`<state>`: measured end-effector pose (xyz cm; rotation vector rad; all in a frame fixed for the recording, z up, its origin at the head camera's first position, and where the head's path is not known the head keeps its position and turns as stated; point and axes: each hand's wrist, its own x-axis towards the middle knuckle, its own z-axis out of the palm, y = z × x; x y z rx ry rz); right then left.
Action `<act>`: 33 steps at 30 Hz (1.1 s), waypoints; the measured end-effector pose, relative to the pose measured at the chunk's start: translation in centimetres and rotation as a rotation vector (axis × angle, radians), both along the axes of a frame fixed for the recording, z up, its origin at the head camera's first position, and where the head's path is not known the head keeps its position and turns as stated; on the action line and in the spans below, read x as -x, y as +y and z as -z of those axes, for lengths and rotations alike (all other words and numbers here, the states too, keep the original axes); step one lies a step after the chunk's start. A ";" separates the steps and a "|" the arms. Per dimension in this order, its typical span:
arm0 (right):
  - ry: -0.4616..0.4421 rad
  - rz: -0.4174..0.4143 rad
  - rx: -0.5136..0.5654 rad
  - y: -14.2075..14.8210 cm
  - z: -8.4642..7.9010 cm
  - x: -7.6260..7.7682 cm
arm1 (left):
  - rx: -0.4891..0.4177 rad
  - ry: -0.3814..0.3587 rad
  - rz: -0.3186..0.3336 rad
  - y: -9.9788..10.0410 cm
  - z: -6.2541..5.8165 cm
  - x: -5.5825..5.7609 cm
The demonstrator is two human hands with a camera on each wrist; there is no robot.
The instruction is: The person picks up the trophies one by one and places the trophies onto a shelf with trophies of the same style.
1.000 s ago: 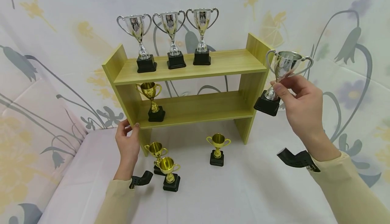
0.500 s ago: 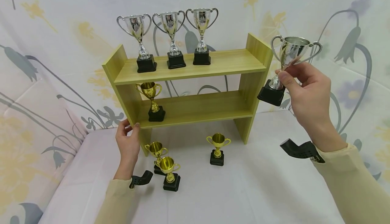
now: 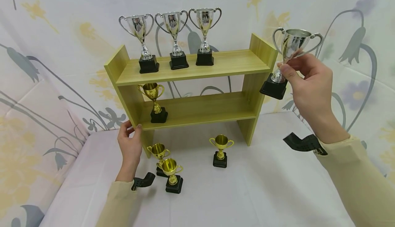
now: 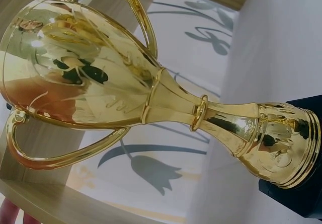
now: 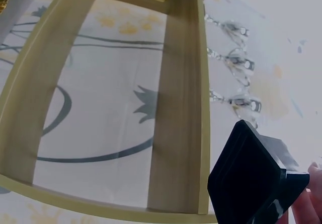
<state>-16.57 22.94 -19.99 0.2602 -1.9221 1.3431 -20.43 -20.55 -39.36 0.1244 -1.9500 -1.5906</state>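
Observation:
My right hand pinches a silver trophy cup by its stem, thumb in front. The cup tilts, its black base toward the shelf's right side panel. My left hand grips the lower left side panel of the wooden shelf, thumb at the front edge. Three silver trophies stand in a row on the top board, left of its right part. One gold trophy stands at the left of the middle board. In the left wrist view, a gold trophy fills the foreground.
On the white tabletop stand three smaller gold trophies. Two are close together near my left wrist; the other is in front of the shelf's right half. A flower-patterned cloth hangs behind.
The right hand has raised the silver trophy, first up and right, then slightly back left. My left hand and the other trophies stay where they were.

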 end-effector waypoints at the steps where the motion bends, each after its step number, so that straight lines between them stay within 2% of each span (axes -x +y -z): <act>1: 0.006 0.003 -0.002 0.0 -0.1 0.1 | -0.001 0.001 0.002 0.0 0.0 0.0; 10: 0.013 -0.018 0.028 0.1 -1.5 1.3 | 0.000 0.011 -0.006 0.1 0.0 0.2; 17: 0.016 -0.168 0.183 -0.1 -2.4 1.9 | 0.002 0.017 -0.014 0.1 0.0 0.1; 23: 0.018 -0.209 0.225 -0.4 -3.0 2.5 | -0.003 0.005 -0.009 0.1 0.0 0.0; 33: 0.017 -0.371 0.389 -1.1 -3.7 3.1 | -0.009 -0.004 -0.008 0.0 0.1 0.3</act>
